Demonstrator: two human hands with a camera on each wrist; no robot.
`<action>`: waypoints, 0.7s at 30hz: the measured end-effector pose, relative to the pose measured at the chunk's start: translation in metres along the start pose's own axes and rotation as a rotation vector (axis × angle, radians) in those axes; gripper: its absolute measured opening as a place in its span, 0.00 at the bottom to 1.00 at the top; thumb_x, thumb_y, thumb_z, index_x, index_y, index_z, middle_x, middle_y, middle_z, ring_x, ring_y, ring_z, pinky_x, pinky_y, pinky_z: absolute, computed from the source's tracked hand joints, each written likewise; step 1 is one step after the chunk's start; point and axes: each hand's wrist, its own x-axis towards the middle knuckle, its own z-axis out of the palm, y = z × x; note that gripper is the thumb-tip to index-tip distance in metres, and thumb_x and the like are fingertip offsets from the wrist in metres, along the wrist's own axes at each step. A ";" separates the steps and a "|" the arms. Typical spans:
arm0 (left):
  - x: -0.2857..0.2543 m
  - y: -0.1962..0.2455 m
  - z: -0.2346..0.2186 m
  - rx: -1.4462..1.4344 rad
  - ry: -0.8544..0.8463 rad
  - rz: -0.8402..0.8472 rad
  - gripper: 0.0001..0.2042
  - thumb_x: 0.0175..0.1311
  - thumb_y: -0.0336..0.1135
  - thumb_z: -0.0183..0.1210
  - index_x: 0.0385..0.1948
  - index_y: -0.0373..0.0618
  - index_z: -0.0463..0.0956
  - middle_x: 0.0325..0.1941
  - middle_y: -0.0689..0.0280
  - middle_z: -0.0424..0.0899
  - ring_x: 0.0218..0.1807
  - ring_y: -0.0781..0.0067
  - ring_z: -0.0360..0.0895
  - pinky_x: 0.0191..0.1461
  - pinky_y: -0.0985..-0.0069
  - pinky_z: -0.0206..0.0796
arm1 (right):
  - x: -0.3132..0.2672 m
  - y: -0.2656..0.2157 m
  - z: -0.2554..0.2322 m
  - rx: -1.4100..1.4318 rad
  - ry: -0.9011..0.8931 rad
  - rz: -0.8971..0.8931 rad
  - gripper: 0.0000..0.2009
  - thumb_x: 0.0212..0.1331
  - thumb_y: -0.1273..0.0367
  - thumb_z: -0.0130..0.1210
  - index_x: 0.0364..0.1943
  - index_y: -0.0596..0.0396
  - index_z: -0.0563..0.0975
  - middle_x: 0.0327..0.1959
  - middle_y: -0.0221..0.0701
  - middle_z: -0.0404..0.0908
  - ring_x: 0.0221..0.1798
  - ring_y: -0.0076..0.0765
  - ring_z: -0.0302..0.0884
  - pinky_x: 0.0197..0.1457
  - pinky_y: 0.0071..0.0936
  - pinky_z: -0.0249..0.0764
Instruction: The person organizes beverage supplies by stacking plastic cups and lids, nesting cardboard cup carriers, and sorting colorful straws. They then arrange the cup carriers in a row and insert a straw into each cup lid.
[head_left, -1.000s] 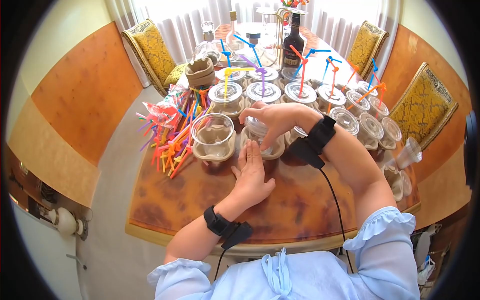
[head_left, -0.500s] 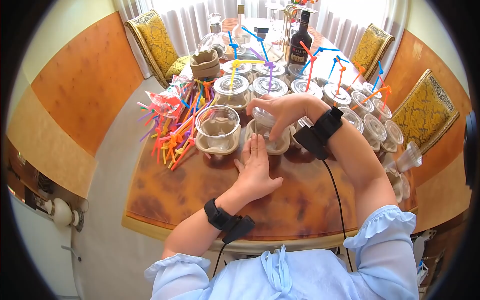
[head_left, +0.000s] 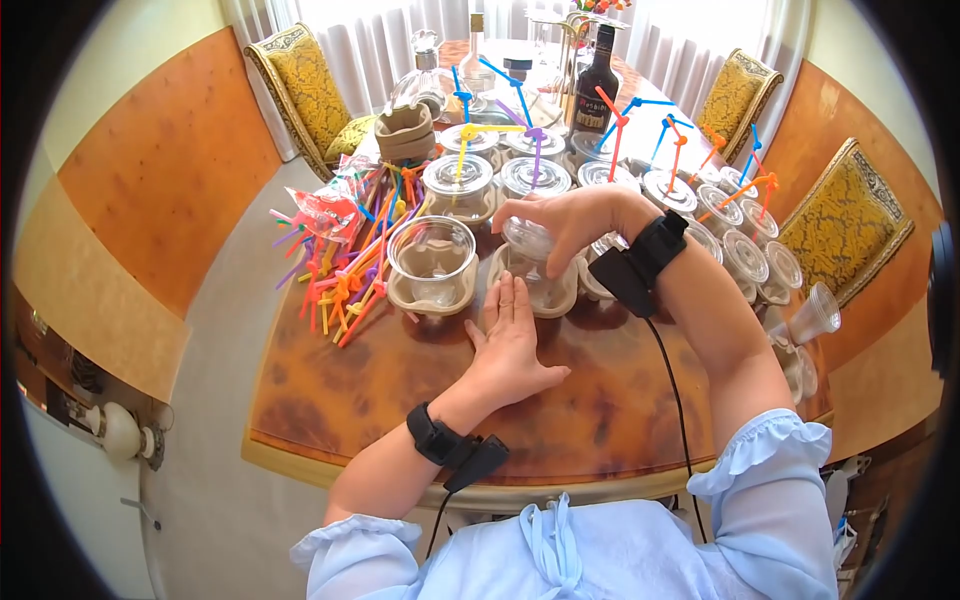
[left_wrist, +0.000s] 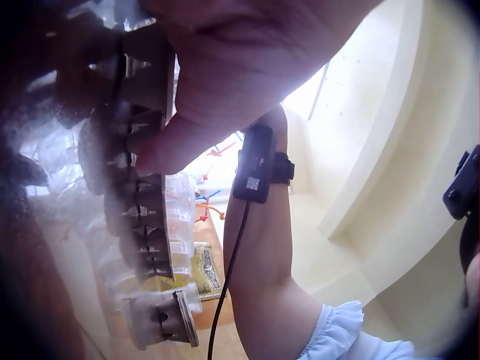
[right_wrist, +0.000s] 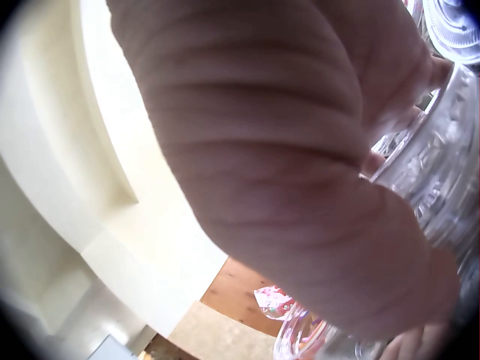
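At the near part of the surface, a clear plastic cup sits in a molded-pulp cup holder. The right hand, half curled from above, grips its rim; the left hand, fingers straight, touches the holder's near side, holding nothing. An uneven push could buckle the thin wall or tip the holder. The cup's long axis stands roughly upright, mouth apparently upward, though partly hidden.
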 end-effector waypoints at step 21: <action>-0.003 -0.003 0.006 0.079 0.075 -0.014 0.60 0.39 0.53 0.69 0.66 0.30 0.33 0.72 0.44 0.36 0.74 0.46 0.31 0.68 0.40 0.36 | -0.008 0.026 -0.013 0.410 0.086 -0.171 0.36 0.38 0.70 0.62 0.60 0.51 0.64 0.58 0.30 0.67 0.61 0.27 0.58 0.63 0.27 0.54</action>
